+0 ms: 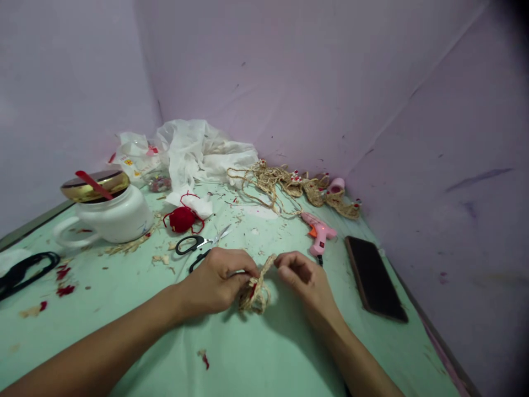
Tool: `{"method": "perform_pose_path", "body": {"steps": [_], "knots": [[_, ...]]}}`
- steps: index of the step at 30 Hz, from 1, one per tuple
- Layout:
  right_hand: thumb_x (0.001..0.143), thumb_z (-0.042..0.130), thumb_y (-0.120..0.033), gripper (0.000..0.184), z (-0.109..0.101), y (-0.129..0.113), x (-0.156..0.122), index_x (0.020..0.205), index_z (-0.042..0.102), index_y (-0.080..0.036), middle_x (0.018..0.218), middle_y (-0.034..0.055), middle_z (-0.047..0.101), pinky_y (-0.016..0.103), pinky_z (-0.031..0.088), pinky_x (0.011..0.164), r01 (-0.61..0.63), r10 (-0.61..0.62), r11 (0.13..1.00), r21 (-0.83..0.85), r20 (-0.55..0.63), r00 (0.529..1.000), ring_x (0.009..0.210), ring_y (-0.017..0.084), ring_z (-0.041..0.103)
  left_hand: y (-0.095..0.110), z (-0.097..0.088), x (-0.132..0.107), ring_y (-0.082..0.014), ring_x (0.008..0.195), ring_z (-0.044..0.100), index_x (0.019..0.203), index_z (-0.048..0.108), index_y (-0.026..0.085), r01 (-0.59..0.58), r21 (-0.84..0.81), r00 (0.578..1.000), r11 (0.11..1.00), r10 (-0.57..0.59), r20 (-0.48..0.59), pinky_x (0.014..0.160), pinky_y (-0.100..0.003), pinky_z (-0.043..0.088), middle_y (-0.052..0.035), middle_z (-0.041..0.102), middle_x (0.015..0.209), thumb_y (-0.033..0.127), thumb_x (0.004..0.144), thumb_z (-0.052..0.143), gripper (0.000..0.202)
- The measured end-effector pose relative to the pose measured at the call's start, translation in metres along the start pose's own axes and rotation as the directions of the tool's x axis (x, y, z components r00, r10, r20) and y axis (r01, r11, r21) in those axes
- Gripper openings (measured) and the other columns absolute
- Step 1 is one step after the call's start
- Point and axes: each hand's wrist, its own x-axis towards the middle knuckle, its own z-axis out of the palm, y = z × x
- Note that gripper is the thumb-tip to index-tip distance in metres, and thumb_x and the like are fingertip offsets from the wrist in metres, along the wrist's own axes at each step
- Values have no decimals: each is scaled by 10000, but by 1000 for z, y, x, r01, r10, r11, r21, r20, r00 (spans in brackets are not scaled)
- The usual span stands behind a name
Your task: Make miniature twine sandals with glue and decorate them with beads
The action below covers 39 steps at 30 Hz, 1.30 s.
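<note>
A small looped piece of braided jute rope, with a bit of red in it, is held just above the table in the middle. My left hand closes its thumb and fingers on the left side of the loops. Thumb and forefinger of my right hand come together at the braid's raised upper end. Behind my left hand lie black-handled scissors, their blades slightly apart. A pink glue gun rests beyond my right hand.
To the left stand a white mug with a gold lid and a black cord. Red yarn, white plastic bags and jute braids lie toward the wall. A phone lies right; scraps litter the green cloth.
</note>
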Motion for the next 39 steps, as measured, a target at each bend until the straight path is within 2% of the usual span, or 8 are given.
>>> {"method": "perform_pose_path", "body": {"steps": [3,6,9,15,22,29,35,39], "knots": [[662,687,-367,311,-1,-2,2,895,566,-202,959,49,576,327,447,749,-101,137,945,311,-96,986,881,194,544,3,-1,-1,-148,678,615,692,667,167,19,-116,997,993,-27,-71,666,-235,466,-39,672,719,56,700,493,206],[556,771,-278,514,4,-6,-1,1012,545,-205,1038,75,593,369,468,770,-284,253,813,509,132,959,903,219,581,6,0,0,-158,656,619,635,674,157,82,-263,984,961,-120,-133,642,-245,474,-43,676,681,94,678,548,148],[508,796,-205,449,10,-6,-3,907,592,-176,807,25,657,296,487,677,-327,255,790,518,206,945,711,164,615,4,3,2,-160,634,612,620,687,153,193,-374,962,907,-250,-110,607,-243,474,-42,681,662,143,650,603,90],[517,790,-234,286,8,1,0,693,578,-159,614,-21,620,254,469,543,-216,247,854,474,-4,969,553,128,565,-1,-1,6,-179,711,620,860,672,135,284,-536,891,795,-425,-158,679,-283,483,-72,695,795,300,683,623,246],[529,774,-158,339,8,5,2,809,589,-202,881,18,657,301,468,734,-57,126,890,453,-123,984,801,172,609,1,7,-1,-157,713,584,692,615,170,142,53,946,989,-119,-300,680,-250,438,-32,650,736,156,694,582,36],[471,804,-238,579,3,-9,-2,1005,577,-240,1183,88,551,431,418,879,-156,124,808,569,94,988,1080,283,513,-5,9,-4,-184,847,579,752,607,191,-68,88,905,994,99,-415,788,-281,430,-67,641,823,95,728,524,129],[634,526,-688,681,-8,-23,-4,1062,586,-163,1075,151,611,412,475,742,-548,193,614,569,565,802,873,257,616,-6,-2,0,-193,843,591,755,606,184,-112,-67,929,991,80,-362,759,-291,447,-89,644,871,140,759,531,87],[579,419,-799,835,-11,-17,-5,1036,594,-123,915,144,662,360,506,602,-680,181,509,528,707,684,718,221,638,-4,-3,-2,-187,838,608,783,594,184,-139,-134,950,981,94,-298,731,-282,464,-94,644,916,122,784,497,115]]}}
